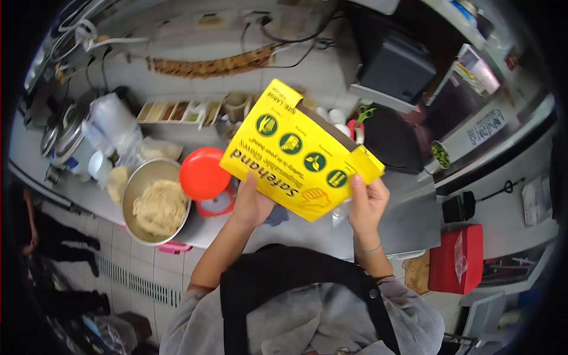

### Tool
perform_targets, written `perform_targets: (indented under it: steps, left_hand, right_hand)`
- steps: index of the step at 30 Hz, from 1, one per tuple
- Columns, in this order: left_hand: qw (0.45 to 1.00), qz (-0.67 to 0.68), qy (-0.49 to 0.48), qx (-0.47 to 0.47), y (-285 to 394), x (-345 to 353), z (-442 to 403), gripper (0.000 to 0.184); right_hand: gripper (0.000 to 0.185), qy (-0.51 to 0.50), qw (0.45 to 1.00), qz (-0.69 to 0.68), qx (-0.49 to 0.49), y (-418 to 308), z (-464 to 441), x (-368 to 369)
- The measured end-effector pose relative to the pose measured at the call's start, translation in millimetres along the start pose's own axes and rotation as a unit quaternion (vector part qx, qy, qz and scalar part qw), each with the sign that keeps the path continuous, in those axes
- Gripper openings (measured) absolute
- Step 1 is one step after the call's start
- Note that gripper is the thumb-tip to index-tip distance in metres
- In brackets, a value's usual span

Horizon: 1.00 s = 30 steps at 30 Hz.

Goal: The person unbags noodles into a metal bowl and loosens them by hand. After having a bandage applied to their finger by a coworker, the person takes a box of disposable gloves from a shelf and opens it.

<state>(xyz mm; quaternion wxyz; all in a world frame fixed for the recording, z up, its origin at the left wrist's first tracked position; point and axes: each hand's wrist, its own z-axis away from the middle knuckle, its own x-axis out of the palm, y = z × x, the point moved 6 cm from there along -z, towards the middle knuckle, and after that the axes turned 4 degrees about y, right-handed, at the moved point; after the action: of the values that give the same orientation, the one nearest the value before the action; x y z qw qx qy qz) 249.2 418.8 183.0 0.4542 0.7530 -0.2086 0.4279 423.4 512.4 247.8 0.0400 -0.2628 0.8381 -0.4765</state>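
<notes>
Both of my hands hold a yellow disposable-gloves box (296, 163) tilted above the steel counter. Its far edge has an opening between two end flaps, and the inside looks dark. My left hand (254, 200) grips the near left edge, thumb on the printed face. At the right corner, my right hand (368, 204) pinches the cardboard. Just left of the box stands a red kitchen scale (214, 204) with a round red pan (205, 174) on top. A steel bowl (129, 204) holding pale, crumbly dough (160, 207) sits farther left.
Behind the box are a divided seasoning tray (179, 112) and a black round pan (390, 139). Plastic bags (112, 124) and stacked white cups (99, 164) stand at the left. A red bin (455, 259) is on the right. Another person's legs (62, 236) show at far left.
</notes>
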Motion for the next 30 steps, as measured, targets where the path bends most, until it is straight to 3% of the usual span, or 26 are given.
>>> perform_targets:
  steps: [2, 3, 5, 7, 9, 11, 13, 15, 17, 19, 21, 23, 25, 26, 27, 28, 29, 30]
  left_hand:
    - [0.995, 0.046, 0.092, -0.010, 11.4, -19.5, -2.5, 0.040]
    - [0.994, 0.041, 0.103, -0.004, 19.4, -29.9, -2.0, 0.040]
    - [0.992, 0.083, 0.080, -0.047, 23.8, -45.7, -1.5, 0.039]
    - [0.990, 0.063, 0.122, -0.033, 29.2, -58.2, 1.9, 0.037]
    - [0.991, 0.056, 0.109, -0.045, 31.3, -66.2, 4.2, 0.038]
    - [0.992, 0.043, 0.107, -0.052, 34.0, -70.4, 6.2, 0.038]
    - [0.993, 0.031, 0.100, -0.060, 35.0, -71.5, 6.1, 0.038]
    - [0.991, 0.014, 0.125, -0.055, 36.4, -75.8, 7.8, 0.037]
    - [0.991, 0.011, 0.119, -0.058, 36.4, -80.8, 7.7, 0.037]
    - [0.992, -0.037, 0.110, -0.043, 39.7, -84.2, 8.0, 0.036]
    - [0.991, -0.059, 0.100, -0.060, 38.3, -85.4, 9.1, 0.036]
    - [0.989, -0.079, 0.093, -0.082, 33.0, -84.2, 13.5, 0.036]
    - [0.988, -0.057, 0.076, -0.118, 25.0, -78.7, 14.9, 0.036]
    - [0.988, -0.055, 0.078, -0.125, 19.2, -78.3, 16.4, 0.036]
    - [0.986, -0.083, 0.076, -0.127, 12.1, -76.1, 17.3, 0.035]
    - [0.983, -0.110, 0.073, -0.129, 5.7, -74.1, 18.2, 0.035]
    - [0.982, -0.108, 0.073, -0.134, -0.6, -74.3, 20.5, 0.035]
    - [0.977, -0.134, 0.051, -0.157, -10.2, -74.5, 23.2, 0.035]
  right_hand:
    - [0.025, -0.094, 0.995, 0.014, 0.040, 25.5, 12.5, 7.8]
    - [0.025, -0.101, 0.994, 0.005, 0.048, 28.2, 13.9, 12.7]
    - [0.028, -0.121, 0.968, -0.213, 0.047, 24.1, 11.0, 23.3]
    - [0.032, -0.168, 0.956, -0.222, 0.094, 27.2, 5.9, 30.2]
    - [0.033, -0.228, 0.955, -0.136, 0.134, 34.1, 2.5, 42.9]
    - [0.034, -0.210, 0.968, -0.102, 0.089, 32.8, -2.7, 54.0]
    - [0.037, -0.263, 0.964, 0.047, 0.004, 33.1, -4.0, 64.3]
    - [0.040, -0.234, 0.970, 0.051, 0.050, 33.6, 0.8, 71.1]
    - [0.038, -0.193, 0.940, -0.033, 0.280, 56.7, 15.1, 71.6]
    - [0.031, -0.183, 0.922, 0.041, 0.340, 70.1, 27.9, 55.5]
    - [0.029, -0.178, 0.970, 0.123, 0.108, 47.0, 20.1, 52.9]
    - [0.030, -0.141, 0.980, 0.100, 0.097, 54.1, 23.2, 45.3]
    - [0.026, -0.253, 0.932, 0.227, -0.123, 40.3, 22.0, 54.1]
    - [0.021, -0.286, 0.932, 0.181, -0.128, 35.4, 21.6, 62.8]
    - [0.024, -0.317, 0.913, 0.166, -0.194, 42.7, 29.1, 64.8]
    - [0.028, -0.252, 0.966, 0.051, 0.021, 66.0, 39.2, 59.1]
    - [0.031, -0.168, 0.955, -0.070, 0.233, 86.3, 57.2, 56.3]
    - [0.031, -0.164, 0.955, -0.068, 0.237, 88.3, 59.0, 52.3]
